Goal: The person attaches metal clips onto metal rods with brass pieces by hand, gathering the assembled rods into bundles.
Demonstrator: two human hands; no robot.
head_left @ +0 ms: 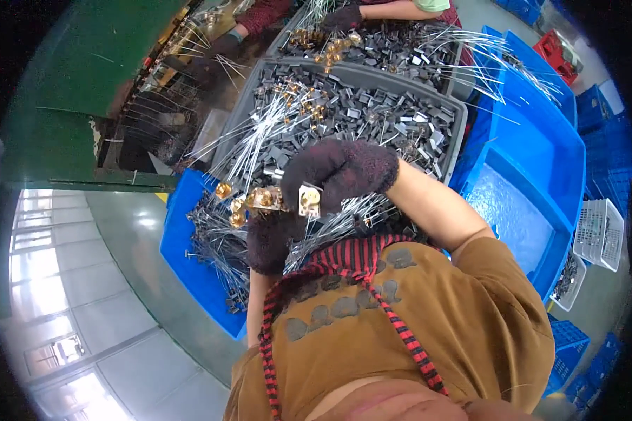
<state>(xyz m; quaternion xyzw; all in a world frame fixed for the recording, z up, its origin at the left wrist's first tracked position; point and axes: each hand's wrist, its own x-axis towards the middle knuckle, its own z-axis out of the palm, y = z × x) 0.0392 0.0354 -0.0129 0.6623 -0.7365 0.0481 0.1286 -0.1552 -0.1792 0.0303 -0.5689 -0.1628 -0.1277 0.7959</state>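
Note:
My left hand [270,242], in a dark knit glove, is closed around a cluster of brass-coloured metal fittings [260,199] that stick out above the fingers. My right hand [340,172], gloved alike, is bent over from the right with its fingers closed on a small pale metal plate [309,201] carrying a round brass-coloured piece. The two hands are close together in front of my chest. Behind them, a grey bin [428,97] holds many dark metal pieces [372,105] and a bundle of thin silvery rods [263,126] with brass-coloured ends.
A blue bin [179,245] full of thin rods lies at my left. Blue trays [569,168] stand at the right, with a white basket [600,235] beyond. Across the grey bin are another person's gloved hands [343,17]. A green machine panel [63,77] rises at the left.

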